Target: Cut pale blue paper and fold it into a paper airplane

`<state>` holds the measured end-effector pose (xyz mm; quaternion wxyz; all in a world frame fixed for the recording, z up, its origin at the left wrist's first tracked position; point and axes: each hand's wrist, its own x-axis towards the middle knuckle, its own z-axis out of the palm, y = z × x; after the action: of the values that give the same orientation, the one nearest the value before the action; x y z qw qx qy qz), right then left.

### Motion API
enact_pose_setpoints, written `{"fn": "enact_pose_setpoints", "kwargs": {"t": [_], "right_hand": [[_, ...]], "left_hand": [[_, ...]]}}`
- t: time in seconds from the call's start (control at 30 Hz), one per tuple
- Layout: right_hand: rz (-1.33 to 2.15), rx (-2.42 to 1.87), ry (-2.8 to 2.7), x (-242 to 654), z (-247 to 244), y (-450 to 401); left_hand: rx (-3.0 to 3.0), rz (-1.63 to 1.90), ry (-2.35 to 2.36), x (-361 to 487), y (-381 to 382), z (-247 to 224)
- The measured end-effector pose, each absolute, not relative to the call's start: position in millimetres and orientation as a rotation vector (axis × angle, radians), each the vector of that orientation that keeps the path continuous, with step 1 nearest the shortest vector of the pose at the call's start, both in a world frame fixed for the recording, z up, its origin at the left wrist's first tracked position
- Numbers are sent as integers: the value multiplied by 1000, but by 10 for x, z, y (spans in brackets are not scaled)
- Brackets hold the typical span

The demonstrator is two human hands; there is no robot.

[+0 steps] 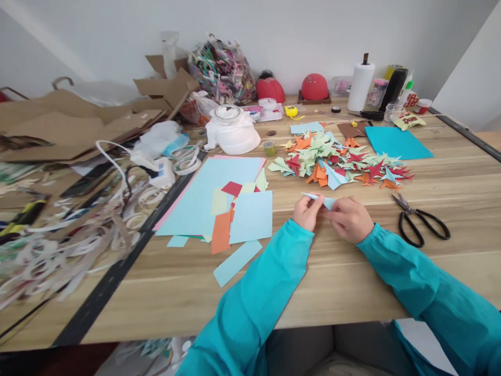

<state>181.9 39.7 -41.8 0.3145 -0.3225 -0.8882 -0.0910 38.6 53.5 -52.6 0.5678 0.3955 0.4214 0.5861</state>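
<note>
A small folded light blue paper (329, 202) is pinched between my two hands just above the wooden table. My left hand (307, 211) grips its left part, with a thin pointed end sticking out beyond the fingers. The fingers of my right hand (349, 218) close on its right end. Beyond my hands lies a heap of folded paper pieces (321, 151) in green, orange, red and blue. Black-handled scissors (415, 213) lie partly open to the right of my right hand. To the left are a light blue square sheet (251, 216) and an orange strip (221, 232).
Large blue sheets (195, 193) lie left of centre. Tangled ribbons (47, 256), cables and cardboard (58, 122) cover the far left. A teal sheet (398, 142), a white bottle (360, 86) and a yellow tape measure (291, 110) are at the back.
</note>
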Motion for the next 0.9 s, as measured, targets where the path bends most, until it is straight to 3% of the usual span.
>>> {"fn": "enact_pose_setpoints", "kwargs": {"t": [0.17, 0.53, 0.73, 0.9], "right_hand": [[45, -860, -1966, 1825, -440, 414], [292, -934, -1749, 1847, -478, 479], [339, -978, -1633, 1870, -491, 504], [436, -913, -1700, 1859, -496, 503]], "left_hand": [[565, 1402, 786, 337, 605, -460], [551, 1240, 819, 330, 593, -422], [903, 1377, 872, 322, 537, -424], [1144, 1285, 845, 362, 527, -545]]}}
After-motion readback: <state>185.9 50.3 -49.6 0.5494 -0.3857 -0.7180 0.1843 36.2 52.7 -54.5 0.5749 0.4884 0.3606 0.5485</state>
